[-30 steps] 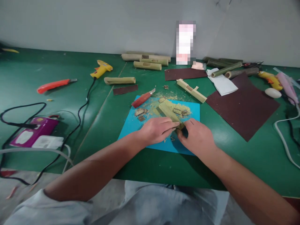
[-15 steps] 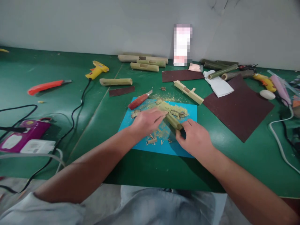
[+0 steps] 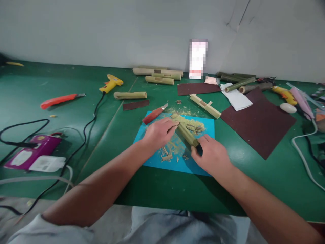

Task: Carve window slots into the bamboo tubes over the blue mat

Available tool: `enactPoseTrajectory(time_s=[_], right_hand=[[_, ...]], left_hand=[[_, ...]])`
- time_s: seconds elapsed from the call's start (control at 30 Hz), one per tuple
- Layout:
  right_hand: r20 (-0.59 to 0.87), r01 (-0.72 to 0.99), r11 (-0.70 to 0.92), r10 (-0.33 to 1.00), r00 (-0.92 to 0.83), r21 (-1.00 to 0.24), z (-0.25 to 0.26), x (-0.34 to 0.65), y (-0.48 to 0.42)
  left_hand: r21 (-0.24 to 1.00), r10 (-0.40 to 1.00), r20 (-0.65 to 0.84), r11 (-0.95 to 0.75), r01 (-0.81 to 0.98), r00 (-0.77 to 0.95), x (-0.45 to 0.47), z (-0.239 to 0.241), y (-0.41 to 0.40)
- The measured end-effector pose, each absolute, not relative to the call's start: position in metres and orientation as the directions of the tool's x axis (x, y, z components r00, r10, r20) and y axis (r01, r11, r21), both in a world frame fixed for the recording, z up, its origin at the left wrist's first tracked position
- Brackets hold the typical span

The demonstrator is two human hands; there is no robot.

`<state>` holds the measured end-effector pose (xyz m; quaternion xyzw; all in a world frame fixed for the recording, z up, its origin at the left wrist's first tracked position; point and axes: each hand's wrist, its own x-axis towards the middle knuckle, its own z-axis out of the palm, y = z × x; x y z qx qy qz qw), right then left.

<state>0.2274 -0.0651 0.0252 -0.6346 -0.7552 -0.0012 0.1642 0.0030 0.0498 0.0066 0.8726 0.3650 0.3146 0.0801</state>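
A green bamboo tube (image 3: 187, 134) slants over a blue sheet (image 3: 152, 161) strewn with yellowish dust and shavings. My right hand (image 3: 212, 152) is closed round the tube's near end. My left hand (image 3: 160, 133) is closed, its fingertips pressed together against the far part of the tube; a small dark bit shows at the fingertips, too little to name. Just beyond that hand lies a red-handled carving knife (image 3: 153, 115). Small bamboo offcuts (image 3: 167, 157) rest on the sheet near me.
Cut bamboo pieces (image 3: 205, 105) lie further back, near brown sandpaper-like sheets (image 3: 264, 135). At left are a yellow glue gun (image 3: 111, 84), a red utility knife (image 3: 61, 100) and a purple power strip (image 3: 33, 152) with cables. A blurred-out phone-like screen (image 3: 198, 59) leans on the wall.
The view has tilted up a little, so everything sits lower in the picture. My left hand shifts slightly along the bamboo tube; my right hand keeps its hold.
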Motion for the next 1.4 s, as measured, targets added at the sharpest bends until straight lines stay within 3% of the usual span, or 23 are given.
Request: enactPoseTrajectory(time_s=[0.27, 0.63, 1.2, 1.3, 1.4], right_hand=[[0.277, 0.953, 0.217, 0.948, -0.155, -0.213, 0.024, 0.228, -0.066], [0.272, 0.944, 0.249, 0.944, -0.186, -0.216, 0.023, 0.227, -0.068], [0.290, 0.939, 0.245, 0.942, -0.171, -0.242, 0.022, 0.227, -0.067], [0.293, 0.939, 0.241, 0.942, -0.165, -0.246, 0.024, 0.228, -0.067], [0.286, 0.935, 0.235, 0.945, -0.157, -0.264, 0.024, 0.230, -0.067]], left_hand=[[0.415, 0.680, 0.546, -0.727, 0.547, 0.489, 0.000, 0.007, 0.058], [0.382, 0.608, 0.511, -0.794, 0.472, 0.608, -0.001, 0.016, 0.053], [0.370, 0.608, 0.522, -0.793, 0.483, 0.598, 0.005, 0.012, 0.050], [0.410, 0.636, 0.549, -0.770, 0.488, 0.542, 0.003, 0.012, 0.054], [0.529, 0.738, 0.545, -0.671, 0.520, 0.398, 0.001, 0.014, 0.056]])
